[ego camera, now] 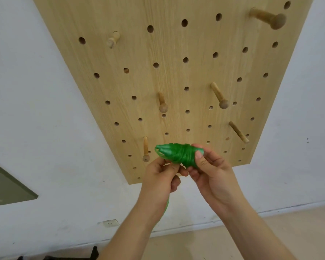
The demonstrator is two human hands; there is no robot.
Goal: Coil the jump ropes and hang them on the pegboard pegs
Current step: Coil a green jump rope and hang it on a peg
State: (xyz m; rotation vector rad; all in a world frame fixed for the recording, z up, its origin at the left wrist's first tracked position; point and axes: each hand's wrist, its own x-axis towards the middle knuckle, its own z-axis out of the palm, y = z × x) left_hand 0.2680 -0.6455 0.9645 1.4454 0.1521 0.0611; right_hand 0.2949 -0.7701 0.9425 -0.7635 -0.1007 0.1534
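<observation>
A green jump rope [178, 153] is wound in a tight bundle around its handles, held in front of the lower edge of the wooden pegboard [176, 53]. My right hand [212, 173] grips the bundle's right end, thumb on top. My left hand [162, 175] pinches the rope just below the bundle's left end. A loose green strand [166, 205] hangs down behind my left wrist. Several wooden pegs stick out of the board; the nearest peg [145, 150] is just left of the bundle, and another peg [162, 103] sits above it.
More pegs stand at the right [238, 132], the middle right [219, 95], the top right [268, 18] and the upper left [114, 39]. White wall surrounds the board. A wall socket [111, 223] sits low on the wall above the pale wooden floor [289, 231].
</observation>
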